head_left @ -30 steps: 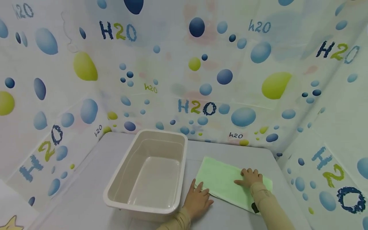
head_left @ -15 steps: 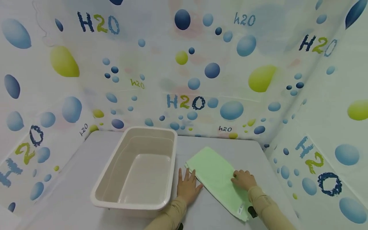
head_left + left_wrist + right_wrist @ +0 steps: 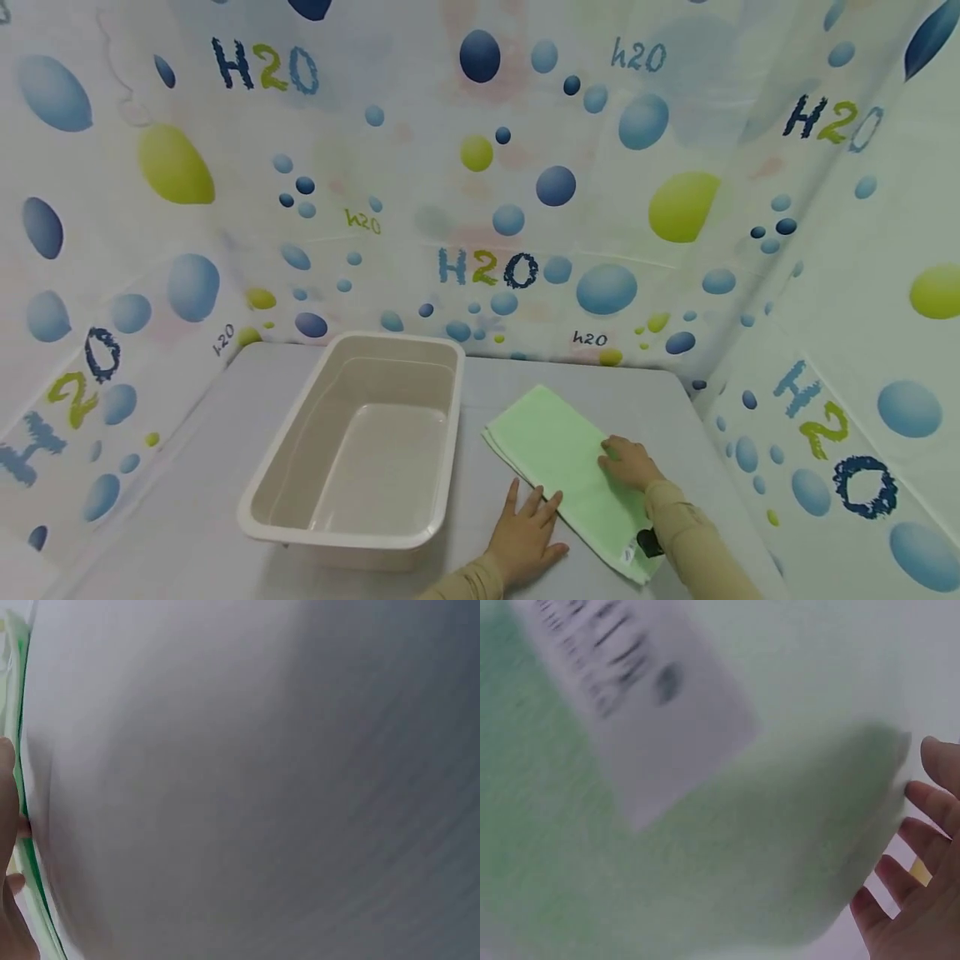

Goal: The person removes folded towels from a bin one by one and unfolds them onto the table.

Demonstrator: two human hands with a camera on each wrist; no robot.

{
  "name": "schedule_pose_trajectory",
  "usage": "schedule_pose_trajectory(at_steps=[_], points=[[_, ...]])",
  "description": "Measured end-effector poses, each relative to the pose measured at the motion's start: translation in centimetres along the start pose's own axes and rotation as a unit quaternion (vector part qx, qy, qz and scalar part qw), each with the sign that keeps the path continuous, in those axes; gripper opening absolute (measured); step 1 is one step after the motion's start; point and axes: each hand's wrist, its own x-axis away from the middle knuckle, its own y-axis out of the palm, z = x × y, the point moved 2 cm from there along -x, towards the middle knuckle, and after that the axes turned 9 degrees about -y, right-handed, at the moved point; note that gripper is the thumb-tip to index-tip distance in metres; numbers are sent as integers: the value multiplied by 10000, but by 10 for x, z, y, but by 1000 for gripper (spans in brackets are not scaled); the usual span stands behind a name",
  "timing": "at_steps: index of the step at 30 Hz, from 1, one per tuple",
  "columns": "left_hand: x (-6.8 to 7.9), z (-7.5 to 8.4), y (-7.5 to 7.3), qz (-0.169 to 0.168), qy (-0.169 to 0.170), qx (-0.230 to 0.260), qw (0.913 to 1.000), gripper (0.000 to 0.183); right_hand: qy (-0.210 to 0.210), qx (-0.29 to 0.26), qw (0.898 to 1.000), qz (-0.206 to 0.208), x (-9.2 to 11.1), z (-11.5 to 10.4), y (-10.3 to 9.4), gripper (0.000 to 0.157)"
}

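A folded pale green towel (image 3: 555,454) lies slantwise on the table, a small white label (image 3: 628,552) at its near end. My left hand (image 3: 525,537) is spread, with its fingertips on the towel's left edge. At the far left of the left wrist view, those fingers (image 3: 7,795) overlap a strip of the towel. On the opposite edge, my right hand (image 3: 628,462) touches the towel with relaxed fingers. The right wrist view has the printed label (image 3: 675,735) large and blurred, and fingertips (image 3: 922,795) right along the towel's edge.
A deep beige plastic basin (image 3: 258,508) stands left of the towel, its rim close to my left forearm. The pale grey table (image 3: 517,371) meets white walls (image 3: 420,167) printed with coloured drops and H2O lettering.
The towel has turned from lying crosswise to a steeper slant, baring its label. My left hand went beside the basin, then came back right onto the towel's edge. The view has shifted.
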Motion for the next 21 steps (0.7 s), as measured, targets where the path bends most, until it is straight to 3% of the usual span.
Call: schedule_pose_trajectory(at_steps=[5, 12, 17, 21], points=[[3, 1, 0, 279, 95, 83, 9995, 55, 134, 186, 9997, -26, -4, -4, 3, 40], [-1, -11, -4, 283, -271, 303, 9988, 53, 166, 591, 9981, -75, -3, -12, 2, 36], [-6, -28, -7, 117, -673, 424, 9968, 49, 76, 355, 9993, 21, 0, -12, 2, 30], [-7, -42, -9, 184, -925, 603, 9937, 48, 55, 26, 10000, 36, 1, -11, 5, 27]])
